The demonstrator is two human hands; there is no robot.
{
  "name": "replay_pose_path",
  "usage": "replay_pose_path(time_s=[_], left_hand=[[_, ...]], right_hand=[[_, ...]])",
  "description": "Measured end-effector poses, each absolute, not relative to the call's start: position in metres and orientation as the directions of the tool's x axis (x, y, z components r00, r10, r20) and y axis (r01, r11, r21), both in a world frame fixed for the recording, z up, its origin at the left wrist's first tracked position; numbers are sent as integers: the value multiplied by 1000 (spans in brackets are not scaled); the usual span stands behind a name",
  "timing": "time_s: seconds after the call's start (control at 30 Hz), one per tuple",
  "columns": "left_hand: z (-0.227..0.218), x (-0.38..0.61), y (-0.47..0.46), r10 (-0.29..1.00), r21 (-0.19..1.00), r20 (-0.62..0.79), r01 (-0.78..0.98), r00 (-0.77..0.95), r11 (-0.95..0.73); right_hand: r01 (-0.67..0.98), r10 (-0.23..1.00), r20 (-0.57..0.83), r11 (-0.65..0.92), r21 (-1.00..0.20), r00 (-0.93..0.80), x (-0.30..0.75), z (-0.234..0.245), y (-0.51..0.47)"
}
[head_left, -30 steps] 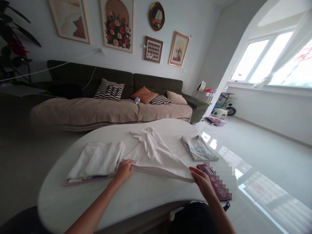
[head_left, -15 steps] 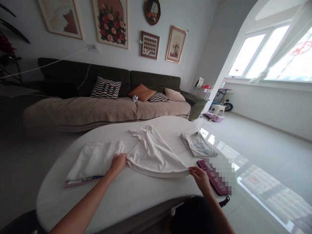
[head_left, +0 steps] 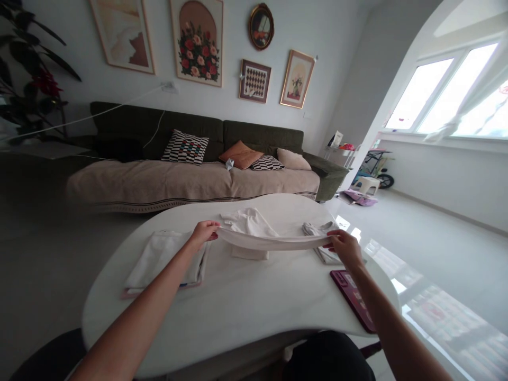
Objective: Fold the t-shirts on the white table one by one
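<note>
A white T-shirt [head_left: 257, 235] lies on the white oval table [head_left: 246, 307], its near hem lifted and stretched taut above the tabletop. My left hand [head_left: 203, 233] pinches the hem's left corner. My right hand [head_left: 344, 247] grips the right corner. The shirt's collar end still rests on the table beyond the raised edge. A folded white garment [head_left: 164, 256] sits just left of my left hand. A folded grey printed shirt [head_left: 323, 241] lies partly hidden behind my right hand.
A dark red flat case [head_left: 353, 299] lies at the table's right edge under my right forearm. A dark sofa [head_left: 198, 159] with a beige cover and cushions stands behind the table. Shiny floor spreads to the right, toward bright windows.
Both hands have lifted the shirt's near hem off the table and carried it away from me, over the rest of the shirt. The camera has tilted slightly.
</note>
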State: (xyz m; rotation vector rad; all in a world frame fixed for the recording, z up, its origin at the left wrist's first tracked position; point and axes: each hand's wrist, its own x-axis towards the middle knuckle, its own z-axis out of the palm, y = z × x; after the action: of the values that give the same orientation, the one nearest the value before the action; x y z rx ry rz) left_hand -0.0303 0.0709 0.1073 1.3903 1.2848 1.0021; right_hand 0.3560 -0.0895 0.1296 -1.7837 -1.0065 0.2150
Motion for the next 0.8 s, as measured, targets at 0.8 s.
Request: replay_pose_path(time_s=[0.8], left_hand=[[241, -17, 79, 926, 929, 360, -49, -112, -367]], right_hand=[[213, 516, 433, 432, -876, 739, 339, 255, -82]])
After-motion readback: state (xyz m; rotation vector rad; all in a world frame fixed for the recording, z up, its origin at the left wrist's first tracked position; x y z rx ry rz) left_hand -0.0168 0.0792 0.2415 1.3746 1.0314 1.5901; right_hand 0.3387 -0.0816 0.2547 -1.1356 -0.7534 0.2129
